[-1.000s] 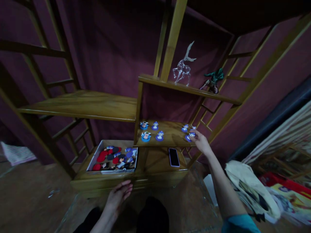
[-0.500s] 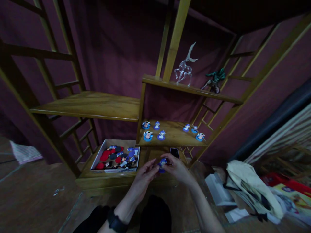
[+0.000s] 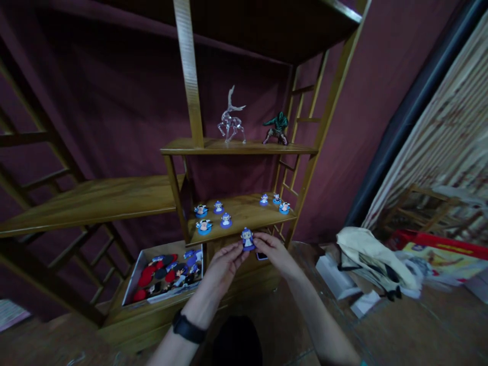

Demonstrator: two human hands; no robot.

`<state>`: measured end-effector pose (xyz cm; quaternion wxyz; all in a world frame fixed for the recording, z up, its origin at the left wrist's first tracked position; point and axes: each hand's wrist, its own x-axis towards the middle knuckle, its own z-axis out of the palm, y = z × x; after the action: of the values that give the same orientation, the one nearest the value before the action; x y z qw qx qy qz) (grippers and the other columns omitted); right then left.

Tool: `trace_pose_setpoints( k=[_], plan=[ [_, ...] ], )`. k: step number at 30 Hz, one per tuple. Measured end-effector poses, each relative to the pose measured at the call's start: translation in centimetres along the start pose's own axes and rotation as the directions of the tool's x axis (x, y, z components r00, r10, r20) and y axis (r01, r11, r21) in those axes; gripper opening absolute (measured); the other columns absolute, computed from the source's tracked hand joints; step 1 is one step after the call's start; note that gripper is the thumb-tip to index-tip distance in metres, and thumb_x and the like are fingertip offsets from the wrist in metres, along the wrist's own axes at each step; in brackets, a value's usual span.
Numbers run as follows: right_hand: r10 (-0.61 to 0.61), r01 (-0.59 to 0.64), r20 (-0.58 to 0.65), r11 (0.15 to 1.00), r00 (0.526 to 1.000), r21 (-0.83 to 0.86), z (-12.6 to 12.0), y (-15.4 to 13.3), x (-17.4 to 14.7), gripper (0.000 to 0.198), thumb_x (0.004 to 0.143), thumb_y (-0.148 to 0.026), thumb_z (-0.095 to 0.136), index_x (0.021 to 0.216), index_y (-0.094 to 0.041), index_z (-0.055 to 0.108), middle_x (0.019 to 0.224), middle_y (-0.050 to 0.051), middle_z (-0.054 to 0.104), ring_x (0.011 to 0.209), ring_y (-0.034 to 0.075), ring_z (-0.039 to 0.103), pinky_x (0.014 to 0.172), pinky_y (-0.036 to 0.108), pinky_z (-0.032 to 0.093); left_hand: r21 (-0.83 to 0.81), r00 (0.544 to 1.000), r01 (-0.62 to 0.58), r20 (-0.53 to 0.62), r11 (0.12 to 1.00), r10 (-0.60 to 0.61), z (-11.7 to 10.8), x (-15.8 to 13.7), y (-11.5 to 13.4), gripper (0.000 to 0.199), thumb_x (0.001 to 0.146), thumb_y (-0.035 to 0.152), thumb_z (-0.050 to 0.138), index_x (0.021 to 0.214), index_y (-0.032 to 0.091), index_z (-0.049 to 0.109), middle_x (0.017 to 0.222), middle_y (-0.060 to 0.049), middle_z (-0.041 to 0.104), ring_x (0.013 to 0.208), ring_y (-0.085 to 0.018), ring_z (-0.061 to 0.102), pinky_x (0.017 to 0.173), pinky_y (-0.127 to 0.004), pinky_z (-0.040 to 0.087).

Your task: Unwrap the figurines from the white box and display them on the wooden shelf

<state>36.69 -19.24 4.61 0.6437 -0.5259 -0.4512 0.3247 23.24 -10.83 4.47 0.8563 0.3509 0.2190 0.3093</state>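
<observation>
A small purple-and-white figurine (image 3: pixel 247 240) on a round purple base is held upright between both hands, in front of the lower right shelf. My left hand (image 3: pixel 225 262) pinches its base from the left, and a dark band circles that wrist. On the figurine's right side, the fingers of my right hand (image 3: pixel 272 252) are closed on it. Just beyond stands the wooden shelf (image 3: pixel 247 216) with several similar figurines: a purple one (image 3: pixel 226 220) and a blue-based one (image 3: pixel 204 226) at the left front, another blue-based one (image 3: pixel 284 208) at the right.
An open box (image 3: pixel 131 277) of red, blue and purple figurines sits on the bottom board at left. Above, a clear glass deer (image 3: pixel 231 122) and a dark green figure (image 3: pixel 277 128) stand on the upper shelf. Pale cloth (image 3: pixel 373 254) and white boxes (image 3: pixel 335 274) lie on the floor at right.
My view has turned to the right. Both hands have raised the figurine toward the shelf's front edge, and it now shows upright and facing me.
</observation>
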Motion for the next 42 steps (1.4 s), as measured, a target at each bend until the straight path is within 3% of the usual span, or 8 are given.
trace_pose_setpoints(
  k=[4, 11, 16, 22, 28, 32, 37, 42],
  plan=[
    [0.005, -0.003, -0.016, 0.994, 1.000, 0.112, -1.2, -0.8, -0.6, 0.033, 0.075, -0.043, 0.061, 0.097, -0.019, 0.065, 0.092, 0.003, 0.066, 0.085, 0.016, 0.059, 0.079, 0.031, 0.045, 0.091, 0.999, 0.020, 0.036, 0.996, -0.023, 1.9, 0.5, 0.1, 0.014, 0.066, 0.008, 0.069, 0.079, 0.011, 0.069, 0.087, -0.008, 0.069, 0.081, -0.015, 0.064, 0.078, -0.026, 0.051],
    [-0.061, 0.067, -0.092, 0.996, 0.994, 0.055, -3.1, 0.1, -0.3, 0.025, 0.071, -0.035, 0.065, 0.089, -0.018, 0.068, 0.085, 0.001, 0.066, 0.080, 0.015, 0.058, 0.080, 0.029, 0.043, 0.286, 0.998, -0.004, 0.064, 0.958, -0.015, 4.2, 1.0, -0.9, 0.029, 0.061, 0.011, 0.073, 0.090, 0.011, 0.068, 0.090, -0.009, 0.070, 0.079, -0.014, 0.063, 0.074, -0.024, 0.049],
    [-0.046, 0.063, -0.159, 0.993, 0.986, 0.103, -3.9, 0.8, -0.4, 0.025, 0.068, -0.035, 0.067, 0.086, -0.018, 0.068, 0.082, 0.001, 0.066, 0.077, 0.015, 0.058, 0.080, 0.029, 0.043, 0.326, 0.999, -0.017, 0.032, 0.945, 0.007, 4.9, 1.7, -1.9, 0.028, 0.057, 0.011, 0.076, 0.084, 0.011, 0.069, 0.083, -0.008, 0.071, 0.073, -0.013, 0.063, 0.071, -0.023, 0.049],
    [0.005, 0.035, -0.197, 0.979, 0.980, 0.201, -5.3, 1.3, -0.7, 0.027, 0.064, -0.037, 0.070, 0.084, -0.019, 0.068, 0.081, 0.000, 0.066, 0.076, 0.014, 0.058, 0.081, 0.030, 0.042, 0.349, 0.997, 0.030, 0.057, 0.937, -0.054, 5.8, 2.7, -2.6, 0.027, 0.055, 0.009, 0.076, 0.081, 0.013, 0.068, 0.083, -0.007, 0.070, 0.073, -0.014, 0.064, 0.072, -0.025, 0.049],
    [0.014, 0.047, -0.245, 0.970, 0.969, 0.239, -6.5, 2.1, -0.4, 0.030, 0.063, -0.035, 0.071, 0.088, -0.020, 0.066, 0.085, 0.000, 0.066, 0.080, 0.015, 0.058, 0.081, 0.029, 0.043, 0.430, 0.993, -0.054, 0.116, 0.901, 0.005, 7.0, 3.9, -3.5, 0.027, 0.055, 0.013, 0.077, 0.080, 0.013, 0.067, 0.079, -0.005, 0.069, 0.072, -0.012, 0.063, 0.073, -0.023, 0.048],
    [0.032, 0.054, -0.292, 0.958, 0.956, 0.281, -7.1, 2.6, 0.0, 0.032, 0.061, -0.036, 0.073, 0.088, -0.020, 0.065, 0.085, 0.001, 0.065, 0.080, 0.015, 0.058, 0.081, 0.030, 0.044, 0.418, 0.994, -0.050, 0.104, 0.907, 0.007, 7.3, 5.3, -3.7, 0.024, 0.056, 0.013, 0.076, 0.077, 0.012, 0.066, 0.078, -0.005, 0.069, 0.071, -0.012, 0.063, 0.073, -0.023, 0.048],
    [0.087, 0.038, -0.266, 0.900, 0.960, 0.433, -7.8, 2.5, 0.2, 0.045, 0.056, -0.032, 0.077, 0.096, -0.019, 0.062, 0.088, 0.002, 0.064, 0.080, 0.014, 0.060, 0.081, 0.032, 0.046, 0.380, 0.996, -0.029, 0.086, 0.925, -0.004, 7.9, 7.8, -3.4, 0.019, 0.058, 0.010, 0.074, 0.074, 0.012, 0.064, 0.078, -0.006, 0.069, 0.073, -0.014, 0.063, 0.075, -0.026, 0.049],
    [0.128, -0.003, -0.264, 0.904, 0.956, 0.427, -8.7, 2.9, -0.5, 0.044, 0.058, -0.035, 0.076, 0.095, -0.016, 0.063, 0.092, 0.006, 0.065, 0.081, 0.015, 0.061, 0.081, 0.033, 0.047, 0.417, 0.994, -0.109, 0.048, 0.902, 0.098, 8.7, 11.4, -3.4, 0.021, 0.055, 0.008, 0.073, 0.070, 0.013, 0.060, 0.073, -0.004, 0.066, 0.069, -0.012, 0.063, 0.071, -0.026, 0.049]
  ],
)
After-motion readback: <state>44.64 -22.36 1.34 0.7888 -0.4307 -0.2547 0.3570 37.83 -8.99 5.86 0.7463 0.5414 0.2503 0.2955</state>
